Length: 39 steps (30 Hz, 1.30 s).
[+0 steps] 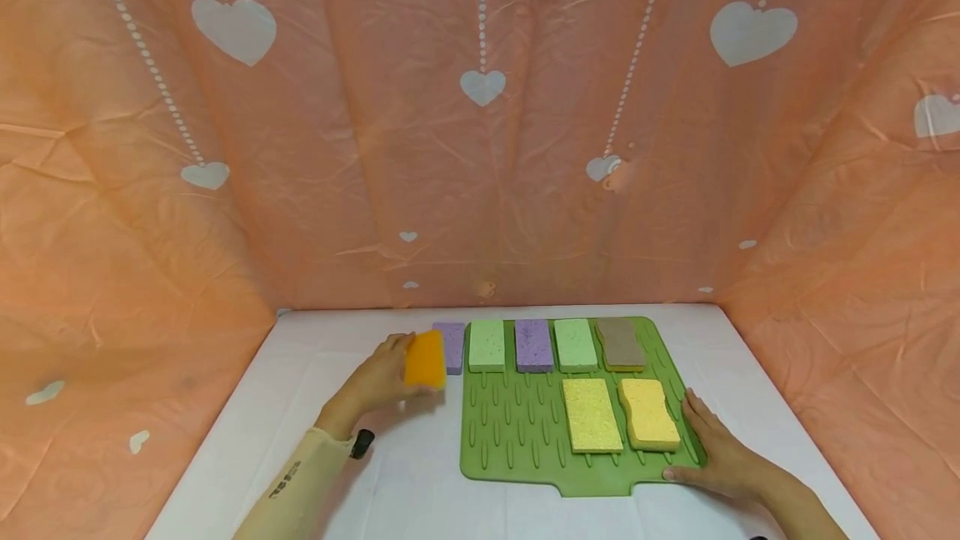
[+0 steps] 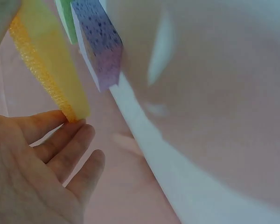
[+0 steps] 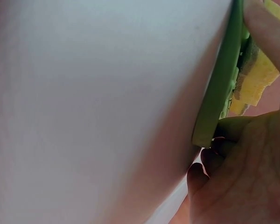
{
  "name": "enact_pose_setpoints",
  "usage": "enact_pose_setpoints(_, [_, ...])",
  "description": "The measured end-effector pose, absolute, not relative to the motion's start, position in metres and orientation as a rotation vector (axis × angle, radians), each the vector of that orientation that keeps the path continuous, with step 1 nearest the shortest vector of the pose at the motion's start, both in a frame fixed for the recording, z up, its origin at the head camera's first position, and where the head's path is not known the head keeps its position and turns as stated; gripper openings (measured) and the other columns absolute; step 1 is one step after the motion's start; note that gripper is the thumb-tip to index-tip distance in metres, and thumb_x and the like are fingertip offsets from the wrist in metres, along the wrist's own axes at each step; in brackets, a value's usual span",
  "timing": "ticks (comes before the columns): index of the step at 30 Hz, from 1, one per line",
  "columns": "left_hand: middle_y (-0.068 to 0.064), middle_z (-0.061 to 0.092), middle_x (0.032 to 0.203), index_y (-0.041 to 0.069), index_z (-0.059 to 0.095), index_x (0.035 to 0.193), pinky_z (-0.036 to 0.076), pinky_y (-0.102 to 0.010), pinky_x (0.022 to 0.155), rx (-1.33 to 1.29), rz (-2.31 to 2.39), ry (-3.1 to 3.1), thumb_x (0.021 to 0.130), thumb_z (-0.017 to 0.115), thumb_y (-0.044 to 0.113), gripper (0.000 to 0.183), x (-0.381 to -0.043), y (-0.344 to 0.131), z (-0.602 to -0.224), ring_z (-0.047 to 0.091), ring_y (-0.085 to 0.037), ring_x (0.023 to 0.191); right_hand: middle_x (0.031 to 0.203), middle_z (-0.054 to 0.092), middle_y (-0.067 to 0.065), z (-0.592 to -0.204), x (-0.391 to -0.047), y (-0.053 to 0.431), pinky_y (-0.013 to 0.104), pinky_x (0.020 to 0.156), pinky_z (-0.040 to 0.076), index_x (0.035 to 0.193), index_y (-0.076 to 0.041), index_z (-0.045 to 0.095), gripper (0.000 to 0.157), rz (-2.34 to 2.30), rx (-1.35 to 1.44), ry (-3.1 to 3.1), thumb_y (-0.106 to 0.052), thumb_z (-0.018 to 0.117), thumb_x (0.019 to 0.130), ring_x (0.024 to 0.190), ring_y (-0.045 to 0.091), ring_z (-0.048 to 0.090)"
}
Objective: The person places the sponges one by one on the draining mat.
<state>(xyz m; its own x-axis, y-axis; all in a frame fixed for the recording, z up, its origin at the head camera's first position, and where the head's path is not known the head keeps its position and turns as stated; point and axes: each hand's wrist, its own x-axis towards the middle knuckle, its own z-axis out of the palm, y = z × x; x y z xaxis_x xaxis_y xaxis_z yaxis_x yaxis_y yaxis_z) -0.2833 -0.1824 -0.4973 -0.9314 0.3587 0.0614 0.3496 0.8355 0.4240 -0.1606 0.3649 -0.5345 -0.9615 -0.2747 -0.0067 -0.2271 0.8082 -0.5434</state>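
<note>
My left hand [image 1: 386,372] pinches an orange-yellow sponge [image 1: 425,360] between thumb and fingertips, above the white table left of the mat. In the left wrist view the sponge [image 2: 51,60] shows a coarse orange side and a smoother yellow one. Just behind it a purple sponge [image 1: 454,348] lies beside the mat's left edge, partly hidden. At the right front corner of the green ridged mat [image 1: 510,457], my right hand [image 1: 723,457] grips the edge, thumb at the front and fingers along the side. The right wrist view shows the mat's edge [image 3: 217,79] between thumb and fingers.
Along the mat's back row lie light green sponges [image 1: 487,346] [image 1: 576,346], a purple sponge [image 1: 533,346] and a grey-brown sponge [image 1: 621,344]. Nearer the front are a flat yellow sponge [image 1: 592,417] and a waisted yellow sponge [image 1: 648,415]. An orange curtain [image 1: 420,148] encloses the table.
</note>
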Motion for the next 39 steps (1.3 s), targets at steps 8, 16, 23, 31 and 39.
enact_pose_setpoints(8, [-0.022, 0.038, 0.154, 0.000, 0.030, 0.155, 0.042, -0.055, 0.109, 0.625, 0.648, 2.999, 0.070, 0.081, 0.066, 0.119, -0.275, -0.162, -0.492, 0.044, -0.038, 0.136, 0.162, 0.009, 0.031, -0.532, -0.161, 0.364, 0.074, 0.105, 0.021, 0.152, 0.015, 0.019, 0.118, -0.868, -0.406, 2.898, -0.044, 0.086, 0.075, 0.140, 0.062, 0.016])
enact_pose_setpoints(16, [-0.021, 0.035, 0.155, 0.000, 0.031, 0.155, 0.044, -0.053, 0.107, 0.702, 0.741, 2.938, 0.070, 0.083, 0.063, 0.118, -0.268, -0.140, -0.486, 0.048, -0.035, 0.131, 0.163, 0.007, 0.030, -0.534, -0.159, 0.364, 0.043, 0.116, -0.001, 0.153, 0.014, 0.018, 0.117, -0.914, -0.406, 2.885, -0.043, 0.085, 0.076, 0.141, 0.061, 0.013])
enact_pose_setpoints(23, [-0.021, 0.034, 0.156, 0.001, 0.031, 0.155, 0.044, -0.053, 0.107, 0.749, 0.744, 2.912, 0.071, 0.082, 0.064, 0.117, -0.264, -0.122, -0.486, 0.048, -0.035, 0.131, 0.163, 0.007, 0.030, -0.535, -0.159, 0.365, 0.053, 0.115, 0.004, 0.153, 0.014, 0.017, 0.117, -0.911, -0.410, 2.887, -0.044, 0.085, 0.077, 0.141, 0.061, 0.013])
enact_pose_setpoints(31, [-0.020, 0.030, 0.159, 0.004, 0.027, 0.157, 0.038, -0.053, 0.112, 0.770, 0.706, 2.870, 0.071, 0.080, 0.066, 0.118, -0.256, -0.099, -0.487, 0.040, -0.037, 0.140, 0.163, 0.005, 0.029, -0.535, -0.161, 0.366, 0.068, 0.111, 0.010, 0.154, 0.013, 0.016, 0.119, -0.918, -0.388, 2.875, -0.046, 0.085, 0.076, 0.141, 0.062, 0.011])
enact_pose_setpoints(39, [-0.019, 0.033, 0.157, 0.004, 0.027, 0.157, 0.044, -0.051, 0.109, 0.790, 0.599, 2.891, 0.070, 0.077, 0.072, 0.122, -0.249, -0.078, -0.492, 0.044, -0.035, 0.137, 0.163, 0.006, 0.029, -0.537, -0.160, 0.366, 0.050, 0.117, 0.002, 0.153, 0.014, 0.016, 0.119, -0.906, -0.416, 2.895, -0.047, 0.084, 0.077, 0.141, 0.062, 0.013])
